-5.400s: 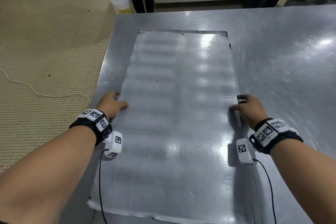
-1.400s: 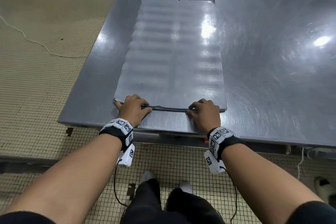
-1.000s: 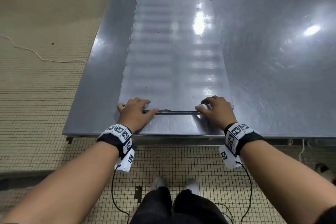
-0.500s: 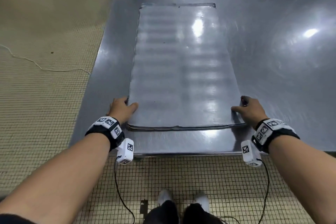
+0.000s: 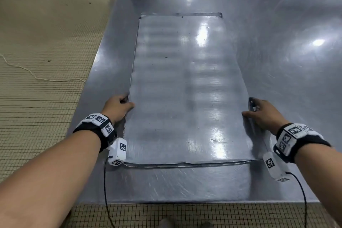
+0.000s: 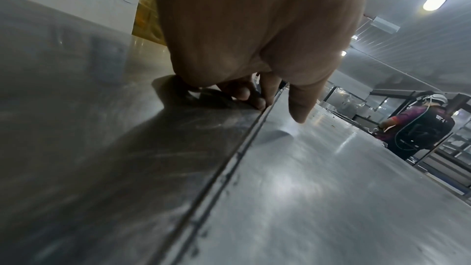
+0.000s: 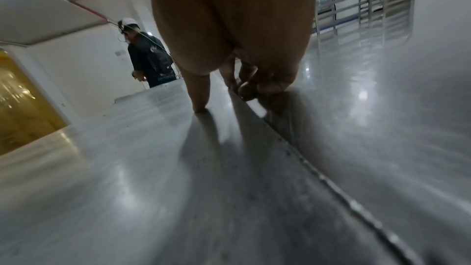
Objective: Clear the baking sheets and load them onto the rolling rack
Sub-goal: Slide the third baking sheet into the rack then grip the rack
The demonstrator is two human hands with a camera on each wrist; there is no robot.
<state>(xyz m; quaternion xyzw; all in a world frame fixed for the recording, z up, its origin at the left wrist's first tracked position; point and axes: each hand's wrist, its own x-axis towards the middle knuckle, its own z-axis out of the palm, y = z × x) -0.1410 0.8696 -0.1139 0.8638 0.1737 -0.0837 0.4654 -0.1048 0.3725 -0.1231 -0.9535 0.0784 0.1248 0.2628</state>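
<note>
Left hand (image 5: 118, 106) and right hand (image 5: 263, 114) clamped on opposite long rims of bare baking sheet (image 5: 185, 89), flat on steel table (image 5: 286, 61) towards near-left corner; clearing apparently done, lift and rack loading outstanding, rack unseen.

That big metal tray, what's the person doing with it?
A person is taking hold of a flat baking sheet that lies on a steel table. The left hand grips its left long edge and the right hand grips its right long edge, thumbs on top and fingers curled at the rim. The sheet looks bare and is not clearly lifted yet. No rack can be picked out for certain.
</note>
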